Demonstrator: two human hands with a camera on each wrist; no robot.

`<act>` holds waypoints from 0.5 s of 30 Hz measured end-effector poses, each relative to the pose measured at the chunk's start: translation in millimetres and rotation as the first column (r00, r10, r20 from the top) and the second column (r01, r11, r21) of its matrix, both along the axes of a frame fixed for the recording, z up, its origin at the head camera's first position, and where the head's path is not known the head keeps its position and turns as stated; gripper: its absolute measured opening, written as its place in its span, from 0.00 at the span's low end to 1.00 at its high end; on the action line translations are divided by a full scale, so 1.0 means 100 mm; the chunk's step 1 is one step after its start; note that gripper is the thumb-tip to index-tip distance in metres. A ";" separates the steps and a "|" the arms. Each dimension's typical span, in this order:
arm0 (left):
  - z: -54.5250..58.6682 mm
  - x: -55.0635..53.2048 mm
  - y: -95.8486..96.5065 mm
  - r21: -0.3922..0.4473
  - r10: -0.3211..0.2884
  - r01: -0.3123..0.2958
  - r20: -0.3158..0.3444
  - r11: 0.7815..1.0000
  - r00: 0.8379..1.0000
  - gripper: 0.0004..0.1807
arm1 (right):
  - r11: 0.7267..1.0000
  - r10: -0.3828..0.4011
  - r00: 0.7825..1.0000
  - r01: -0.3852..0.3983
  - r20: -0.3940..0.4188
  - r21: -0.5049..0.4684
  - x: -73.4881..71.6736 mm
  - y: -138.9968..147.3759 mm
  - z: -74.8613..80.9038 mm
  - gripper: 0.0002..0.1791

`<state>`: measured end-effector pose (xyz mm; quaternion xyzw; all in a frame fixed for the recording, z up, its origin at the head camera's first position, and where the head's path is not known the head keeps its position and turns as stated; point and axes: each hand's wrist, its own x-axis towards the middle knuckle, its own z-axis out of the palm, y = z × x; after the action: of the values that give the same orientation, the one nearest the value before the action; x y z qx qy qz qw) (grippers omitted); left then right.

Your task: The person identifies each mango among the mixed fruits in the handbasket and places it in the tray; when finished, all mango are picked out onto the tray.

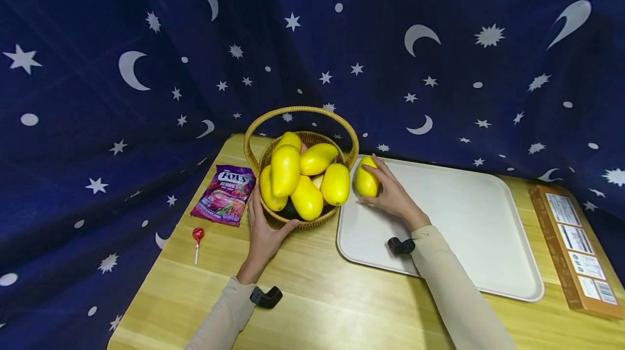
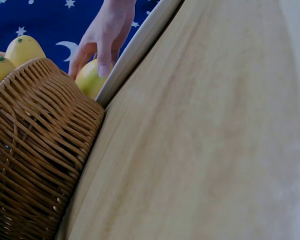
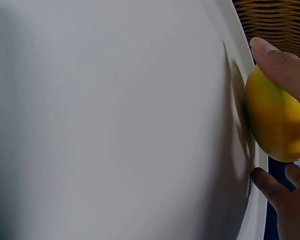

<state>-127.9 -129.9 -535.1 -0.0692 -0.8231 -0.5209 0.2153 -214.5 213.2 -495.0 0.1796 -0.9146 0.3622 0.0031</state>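
We see the right hand (image 1: 390,195) holding one mango (image 1: 365,179), thumb and fingers curled about it, at the tray's left edge near its far left corner; we cannot tell whether it rests on the tray (image 1: 459,220) or is held just above. The left hand (image 1: 266,239) is spread wide against the near left side of the basket (image 1: 322,220), which stands towards the table's far left corner. Our main worry is the heaped mangoes (image 1: 286,171): they rise above the rim, so a bump or tilt of the basket could send one rolling onto the table (image 1: 332,285). The held mango is smooth and rounded, so a slack pinch might let it slip, and a careless release could have it roll along the tray. Pushing the basket left could crush or shove the candy bag (image 1: 225,195) beside it, near the table's left edge, where the lollipop (image 1: 197,234) lies too. On the purple bag we read "FOX'S" and "BERRIES"; the smaller lines defeat us. The box (image 1: 576,252) by the table's right end bears white printed panels and a barcode, too small to read.
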 end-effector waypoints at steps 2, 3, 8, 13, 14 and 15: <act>0.00 0.00 0.01 0.000 -0.001 0.001 -0.002 1.000 1.000 0.69 | 1.000 -0.010 1.000 0.010 0.000 0.005 0.01 0.01 -0.01 0.50; 0.00 -0.01 0.01 0.001 -0.003 0.003 -0.005 1.000 1.000 0.69 | 1.000 -0.016 1.000 0.016 -0.004 0.008 0.02 0.01 -0.01 0.49; 0.01 -0.02 0.03 -0.009 -0.013 0.013 -0.021 1.000 1.000 0.69 | 0.999 -0.033 0.999 0.033 -0.015 0.015 0.05 0.03 -0.01 0.50; 0.02 0.00 0.02 0.002 -0.014 0.014 -0.009 1.000 1.000 0.69 | 1.000 -0.024 0.999 0.024 -0.030 -0.002 0.06 0.01 0.00 0.50; 0.03 0.00 0.01 0.005 -0.012 0.012 -0.005 1.000 1.000 0.69 | 1.000 -0.022 0.999 0.022 -0.034 -0.005 0.05 0.00 0.00 0.49; 0.03 0.00 0.01 0.009 -0.012 0.012 -0.004 1.000 1.000 0.69 | 1.000 -0.020 0.999 0.019 -0.038 -0.009 0.05 -0.01 0.00 0.49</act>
<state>-127.9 -129.2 -532.5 -0.0743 -0.8199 -0.5257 0.2141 -209.2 212.7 -495.5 0.1775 -0.9145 0.3628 0.0247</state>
